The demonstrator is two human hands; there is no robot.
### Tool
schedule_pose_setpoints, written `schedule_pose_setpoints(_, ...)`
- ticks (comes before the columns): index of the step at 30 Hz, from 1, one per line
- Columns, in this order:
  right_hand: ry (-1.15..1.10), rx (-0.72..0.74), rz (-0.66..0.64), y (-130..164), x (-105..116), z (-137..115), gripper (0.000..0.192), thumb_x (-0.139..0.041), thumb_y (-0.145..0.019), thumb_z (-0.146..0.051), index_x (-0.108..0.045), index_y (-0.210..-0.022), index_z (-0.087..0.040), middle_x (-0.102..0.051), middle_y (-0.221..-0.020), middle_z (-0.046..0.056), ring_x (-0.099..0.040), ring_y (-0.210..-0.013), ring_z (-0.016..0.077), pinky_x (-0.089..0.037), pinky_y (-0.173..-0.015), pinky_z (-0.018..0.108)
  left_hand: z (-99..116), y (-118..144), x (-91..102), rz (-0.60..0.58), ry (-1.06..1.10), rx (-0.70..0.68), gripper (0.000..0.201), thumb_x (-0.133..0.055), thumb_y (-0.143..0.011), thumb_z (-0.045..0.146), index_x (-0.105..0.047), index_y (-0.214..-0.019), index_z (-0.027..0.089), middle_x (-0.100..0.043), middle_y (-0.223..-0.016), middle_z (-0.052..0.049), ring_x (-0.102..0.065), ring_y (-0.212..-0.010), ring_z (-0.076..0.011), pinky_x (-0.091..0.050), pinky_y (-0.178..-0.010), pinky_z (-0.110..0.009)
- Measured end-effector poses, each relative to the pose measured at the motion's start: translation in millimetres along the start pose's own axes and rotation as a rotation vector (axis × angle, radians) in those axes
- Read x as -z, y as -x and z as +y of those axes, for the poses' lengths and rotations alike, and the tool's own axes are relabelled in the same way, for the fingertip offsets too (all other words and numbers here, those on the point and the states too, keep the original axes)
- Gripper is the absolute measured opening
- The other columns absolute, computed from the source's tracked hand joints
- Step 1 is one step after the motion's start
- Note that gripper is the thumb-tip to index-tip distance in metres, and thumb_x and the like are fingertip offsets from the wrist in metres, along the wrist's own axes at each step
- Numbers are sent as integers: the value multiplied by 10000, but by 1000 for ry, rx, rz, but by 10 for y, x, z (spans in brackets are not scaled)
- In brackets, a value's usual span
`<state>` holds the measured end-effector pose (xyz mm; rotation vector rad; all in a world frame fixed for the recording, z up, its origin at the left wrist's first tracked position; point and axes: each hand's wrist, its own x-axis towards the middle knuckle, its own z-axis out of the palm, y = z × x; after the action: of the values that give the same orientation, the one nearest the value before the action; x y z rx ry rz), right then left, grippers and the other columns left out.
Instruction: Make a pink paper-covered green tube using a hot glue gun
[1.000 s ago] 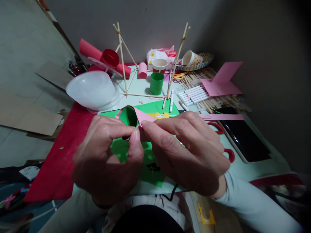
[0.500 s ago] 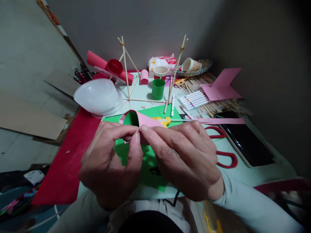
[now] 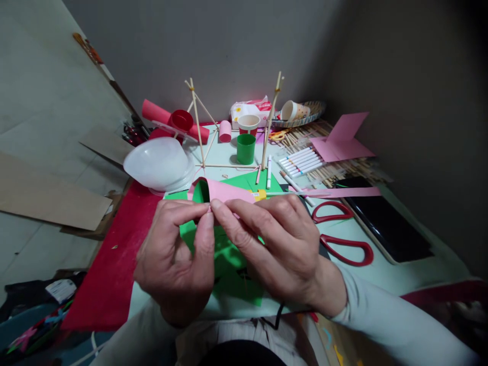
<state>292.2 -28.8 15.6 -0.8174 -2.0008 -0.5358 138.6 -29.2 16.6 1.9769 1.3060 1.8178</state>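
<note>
A pink paper roll (image 3: 231, 191), green inside its open left end, is held between my two hands over the green sheet (image 3: 236, 264). My left hand (image 3: 177, 254) is closed, pinching the roll's near edge at its left end between thumb and fingers. Right beside that pinch, my right hand (image 3: 276, 244) presses its fingertips on the same edge. Its fingers hide much of the roll's near side. Behind the right hand, part of a yellow object (image 3: 259, 194) with a label shows. Red-handled scissors (image 3: 366, 254) lie to the right, their blades partly hidden.
Stick frames (image 3: 196, 122) stand at the back around a green cup (image 3: 246, 149). Clear plastic bowls (image 3: 154, 162) are on the left. Markers (image 3: 303, 161), a folded pink card (image 3: 343, 145), several loose sticks and a black phone-like device (image 3: 385, 223) occupy the right.
The view has shifted slightly, so the back items sit lower. Both hands have moved a little left with the roll, keeping their pinch. More of the scissors' handles shows.
</note>
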Motion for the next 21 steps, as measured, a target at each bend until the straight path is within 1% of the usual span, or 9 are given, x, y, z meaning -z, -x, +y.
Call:
schedule_pose_setpoints(4, -29, -35, 10, 21, 2, -5, 349, -460, -1048, -132, -696, -1300, -75, -764, -1114, 103, -577, -873, 203, -463, -740, 382, -28, -16, -12, 31, 143, 8, 178, -650, -930, 114, -742, -944, 266, -673, -821, -9, -641, -808, -184, -528, -723, -380)
schedule_pose_setpoints(7, -58, -61, 20, 27, 4, -20, 323, -474, -1053, -144, -705, -1271, -87, -762, -1088, 100, -573, -885, 205, -460, -777, 392, -60, -31, -13, 23, 209, 52, 158, -673, -931, 131, -750, -920, 268, -680, -811, -4, -644, -785, -176, -540, -714, -353)
schedule_pose_setpoints(11, -136, -130, 10, 20, -4, -27, 288, -497, -1043, -109, -701, -1245, -88, -769, -1056, 103, -580, -917, 218, -470, -836, 419, -95, -55, 5, 4, 169, 81, 154, -707, -909, 127, -748, -886, 273, -683, -757, 28, -647, -741, -160, -542, -696, -321)
schedule_pose_setpoints(15, -194, -147, -3, 14, -10, -7, 293, -494, -1018, -82, -699, -1226, -101, -768, -1034, 98, -564, -897, 226, -455, -821, 436, -101, -63, 11, -2, 173, 114, 156, -698, -897, 109, -739, -850, 252, -688, -763, 20, -653, -717, -154, -566, -730, -314)
schedule_pose_setpoints(17, -204, -139, -24, 10, -4, 12, 309, -482, -1012, -90, -693, -1238, -96, -768, -1036, 98, -566, -893, 231, -449, -808, 438, -105, -59, 11, 2, 157, 138, 132, -713, -887, 135, -742, -840, 254, -688, -753, 16, -653, -701, -163, -564, -704, -325)
schedule_pose_setpoints(19, -224, -132, -41, 0, 13, 44, 333, -462, -1006, -90, -671, -1266, -94, -767, -1088, 106, -591, -918, 231, -464, -819, 436, -118, -57, 14, 13, 133, 175, 83, -737, -874, 192, -750, -832, 262, -687, -744, 12, -649, -692, -175, -547, -668, -340)
schedule_pose_setpoints(21, -270, -169, -11, -14, 37, 92, 343, -453, -992, -75, -649, -1270, -119, -757, -1161, 112, -634, -990, 230, -496, -871, 433, -142, -69, 22, 34, 132, 239, 35, -753, -866, 269, -759, -831, 267, -684, -743, 14, -638, -684, -174, -523, -641, -347)
